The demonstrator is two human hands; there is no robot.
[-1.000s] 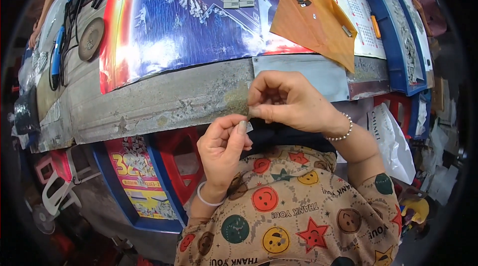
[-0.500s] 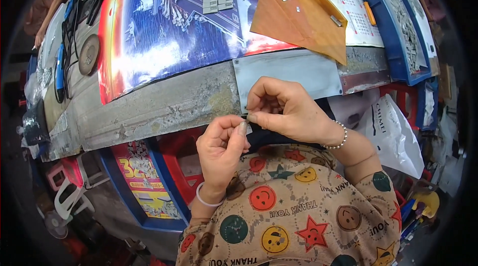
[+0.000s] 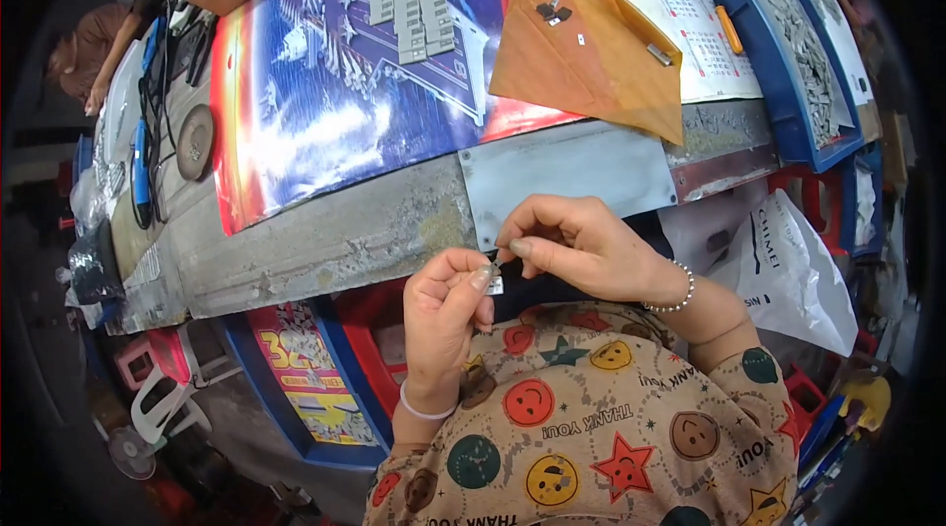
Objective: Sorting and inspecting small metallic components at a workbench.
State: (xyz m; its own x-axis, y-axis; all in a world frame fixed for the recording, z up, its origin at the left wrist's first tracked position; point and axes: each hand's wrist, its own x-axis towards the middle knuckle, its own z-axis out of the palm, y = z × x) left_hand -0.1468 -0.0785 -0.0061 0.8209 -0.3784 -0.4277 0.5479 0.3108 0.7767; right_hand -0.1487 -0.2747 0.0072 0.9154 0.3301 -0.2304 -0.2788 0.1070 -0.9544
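My left hand (image 3: pixel 441 311) is closed in a pinch between thumb and forefinger. A small silvery metal part (image 3: pixel 496 284) sticks out from its fingertips. Close against it, the thumb and forefinger of my right hand (image 3: pixel 583 248) are pinched together at the part's upper end. Whatever lies between the right fingertips is too small to make out. Both hands are in front of the table's near edge, just below a pale grey metal plate (image 3: pixel 562 176).
An orange sheet (image 3: pixel 581 73) carries small black pieces (image 3: pixel 554 11). Grey slotted strips (image 3: pixel 422 9) lie on a glossy poster (image 3: pixel 325 122). Blue trays of metal parts stand at right (image 3: pixel 823 147) and lower left (image 3: pixel 340 452). A round dish (image 3: pixel 195 144) sits left; a person (image 3: pixel 99 58) is beyond.
The whole view has shifted, so the table and hands appear lower. My right fingers have drawn slightly apart from the left ones, and more of the small metal part shows.
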